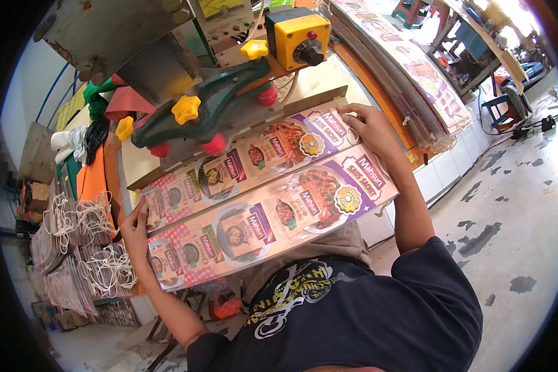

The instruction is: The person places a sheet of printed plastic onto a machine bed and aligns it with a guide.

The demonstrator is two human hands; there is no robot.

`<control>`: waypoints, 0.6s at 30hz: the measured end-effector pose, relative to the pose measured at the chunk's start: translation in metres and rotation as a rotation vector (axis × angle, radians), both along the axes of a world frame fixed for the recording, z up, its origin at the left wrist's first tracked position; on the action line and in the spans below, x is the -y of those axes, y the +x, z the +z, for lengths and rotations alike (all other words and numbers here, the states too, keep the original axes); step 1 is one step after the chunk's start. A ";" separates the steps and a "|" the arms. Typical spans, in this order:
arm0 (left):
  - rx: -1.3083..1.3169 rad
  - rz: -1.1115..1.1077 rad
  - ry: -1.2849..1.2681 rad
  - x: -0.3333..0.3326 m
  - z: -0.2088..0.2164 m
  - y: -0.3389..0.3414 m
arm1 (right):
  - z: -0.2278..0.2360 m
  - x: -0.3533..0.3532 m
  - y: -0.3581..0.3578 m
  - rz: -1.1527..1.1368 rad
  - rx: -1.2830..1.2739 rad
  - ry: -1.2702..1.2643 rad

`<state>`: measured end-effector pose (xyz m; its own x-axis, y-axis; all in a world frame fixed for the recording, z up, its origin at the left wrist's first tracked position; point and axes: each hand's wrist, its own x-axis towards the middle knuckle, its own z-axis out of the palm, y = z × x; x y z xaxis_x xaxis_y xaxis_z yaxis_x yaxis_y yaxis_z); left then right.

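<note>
Two long plastic-covered printed strips lie side by side across my front, slanting up to the right. The far printed strip (220, 168) rests on the machine table with its far edge by a metal guide bar (316, 101). The near printed strip (254, 229) overhangs the table edge above my lap. My left hand (134, 228) grips the left end of the strips, thumb up along the edge. My right hand (367, 126) curls its fingers over the far strip's right end, beside a white string loop (352, 135). Its palm side is hidden.
Above the strips stands a machine with a dark green clamp arm (229, 99), yellow star knobs (186, 110) and a yellow control box (299, 40). A stack of printed strips (409, 68) lies at right. Corded bundles (74, 248) sit at left.
</note>
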<state>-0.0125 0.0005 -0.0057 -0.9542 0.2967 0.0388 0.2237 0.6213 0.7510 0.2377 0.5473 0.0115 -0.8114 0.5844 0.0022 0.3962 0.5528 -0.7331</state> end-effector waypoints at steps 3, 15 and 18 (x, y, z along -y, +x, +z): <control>0.047 0.022 -0.073 -0.006 0.010 0.004 | -0.005 -0.003 -0.001 -0.005 0.006 0.036; 0.003 -0.009 0.030 -0.004 0.001 0.001 | -0.014 -0.005 -0.002 -0.032 -0.129 -0.098; 0.015 0.008 -0.008 0.001 -0.002 -0.001 | -0.013 -0.005 -0.003 -0.031 -0.130 -0.114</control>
<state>-0.0131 -0.0004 -0.0081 -0.9569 0.2897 0.0223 0.2079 0.6289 0.7492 0.2345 0.5519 -0.0014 -0.7901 0.6117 0.0387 0.3094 0.4526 -0.8363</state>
